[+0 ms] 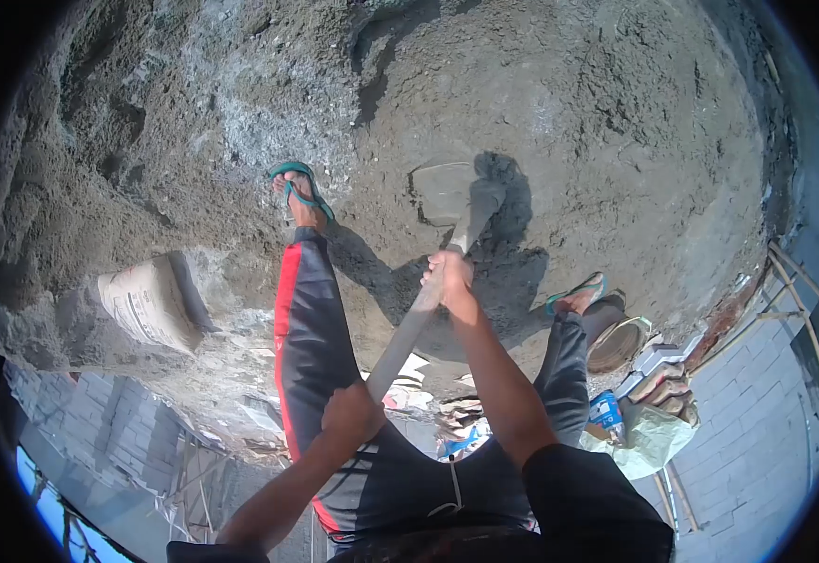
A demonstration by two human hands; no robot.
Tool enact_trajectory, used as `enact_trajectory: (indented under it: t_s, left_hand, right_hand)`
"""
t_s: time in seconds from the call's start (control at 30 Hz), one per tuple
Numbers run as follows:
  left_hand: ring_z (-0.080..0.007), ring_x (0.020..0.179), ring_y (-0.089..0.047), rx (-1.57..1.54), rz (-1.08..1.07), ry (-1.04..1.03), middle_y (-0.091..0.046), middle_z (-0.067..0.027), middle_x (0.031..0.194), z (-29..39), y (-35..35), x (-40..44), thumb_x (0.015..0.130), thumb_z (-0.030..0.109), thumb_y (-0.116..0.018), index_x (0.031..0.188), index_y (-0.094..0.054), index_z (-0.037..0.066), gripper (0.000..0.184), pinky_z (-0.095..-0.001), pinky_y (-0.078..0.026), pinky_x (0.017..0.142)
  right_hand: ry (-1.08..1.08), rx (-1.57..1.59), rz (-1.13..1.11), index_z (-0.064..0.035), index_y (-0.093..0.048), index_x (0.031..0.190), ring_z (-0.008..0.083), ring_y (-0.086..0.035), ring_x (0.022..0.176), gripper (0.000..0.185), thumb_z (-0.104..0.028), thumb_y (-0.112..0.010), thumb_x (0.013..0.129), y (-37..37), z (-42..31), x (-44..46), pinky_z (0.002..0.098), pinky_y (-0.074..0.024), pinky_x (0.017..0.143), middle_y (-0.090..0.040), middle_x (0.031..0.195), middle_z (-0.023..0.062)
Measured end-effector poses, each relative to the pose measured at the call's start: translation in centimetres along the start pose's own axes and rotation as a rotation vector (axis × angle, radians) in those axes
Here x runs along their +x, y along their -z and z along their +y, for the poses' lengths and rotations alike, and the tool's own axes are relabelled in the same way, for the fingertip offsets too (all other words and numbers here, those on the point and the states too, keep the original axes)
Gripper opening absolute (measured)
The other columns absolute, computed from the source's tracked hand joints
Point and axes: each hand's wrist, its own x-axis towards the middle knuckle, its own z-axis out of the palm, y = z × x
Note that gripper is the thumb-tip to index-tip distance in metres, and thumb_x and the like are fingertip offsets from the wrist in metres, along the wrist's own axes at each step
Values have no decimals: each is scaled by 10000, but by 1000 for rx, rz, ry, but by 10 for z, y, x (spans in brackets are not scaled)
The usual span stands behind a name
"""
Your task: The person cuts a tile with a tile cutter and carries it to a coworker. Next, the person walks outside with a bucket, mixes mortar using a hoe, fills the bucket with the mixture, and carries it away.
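Both my hands are closed around the long handle (407, 342) of a hoe. My left hand (351, 414) grips it low, near my left thigh, by the handle's near end. Farther up, closer to the head, my right hand (449, 278) is wrapped round it. The hoe's head (486, 195) is grey with wet mix and rests at the surface of the grey mortar (606, 188) in front of me. Mortar coats the blade, so its edges are hard to make out.
My sandalled feet stand wide apart on the mix, either side of the hoe. A cement bag (150, 305) lies on the left. By my right foot is a bucket (618, 345). Crumpled sacks (653, 436) and bamboo poles (808, 324) lie on the right, over paving blocks (757, 403).
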Motion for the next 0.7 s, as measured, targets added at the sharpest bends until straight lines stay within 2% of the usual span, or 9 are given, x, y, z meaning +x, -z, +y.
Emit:
enact_trajectory:
  t_s: [0.07,0.2,0.27,0.4,0.5,0.53,0.57,0.6,0.7]
  left_hand:
    - [-411,889,-636,-244,42,-42,-640,-288,871,36,-50,39,730,181,-629,907,-618,-72,309,-438,-519,799]
    - [-399,857,-639,-489,61,-194,-644,-266,847,72,-91,80,694,155,-615,932,-618,-32,302,-426,-512,752]
    - [-400,840,-639,-467,365,-401,-647,-251,845,82,-83,128,698,174,-633,894,-620,-16,274,-430,-509,736]
    - [-392,831,-644,-564,469,-413,-638,-256,779,138,26,134,717,203,-641,870,-614,-28,278,-414,-509,710]
    - [-365,663,-658,-704,296,-301,-628,-223,664,139,-40,135,740,210,-619,774,-597,-60,273,-389,-507,609]
    - [-255,485,-613,-992,26,-164,-577,-145,530,160,-69,106,762,203,-601,702,-593,-52,262,-353,-470,488]
    - [-149,409,-484,-1184,0,-276,-486,-54,511,170,-94,88,788,83,-578,631,-542,-24,193,-296,-365,373]
    - [-137,410,-488,-1217,-79,-180,-483,-46,506,170,-110,70,787,87,-584,627,-520,-8,196,-290,-368,372]
    - [-152,391,-534,-1118,-90,-186,-530,-80,483,134,-145,24,769,153,-626,700,-510,1,203,-321,-413,392]
  right_hand:
    - [-11,-370,33,18,-539,644,223,-515,438,109,-50,-535,729,-13,-36,45,373,-456,414,-511,581,81]
    - [461,-724,235,67,-562,904,259,-625,497,230,-40,-562,700,-28,-106,18,371,-491,422,-606,682,171]
    - [699,-478,124,28,-504,782,190,-525,397,67,6,-512,719,-57,-164,-17,322,-433,345,-532,601,99]
    - [902,-465,-50,96,-521,895,227,-615,474,231,-37,-550,707,-132,-246,-11,345,-508,427,-614,690,165]
    - [547,-856,-70,103,-610,966,274,-677,610,327,-92,-585,705,-139,-193,48,360,-552,559,-653,836,233]
    - [450,-1196,-39,84,-635,1003,282,-692,709,377,-133,-605,697,-117,-164,68,362,-553,656,-666,894,227]
    - [440,-1354,-29,79,-640,1018,276,-693,752,404,-156,-614,690,-91,-130,106,369,-542,706,-676,886,204]
    - [219,-1194,-84,80,-642,1007,273,-693,745,399,-164,-614,693,-71,-121,84,351,-538,729,-677,867,207]
    - [210,-1113,-73,86,-634,960,302,-687,808,355,-142,-612,690,-29,-110,-4,370,-535,744,-666,875,239]
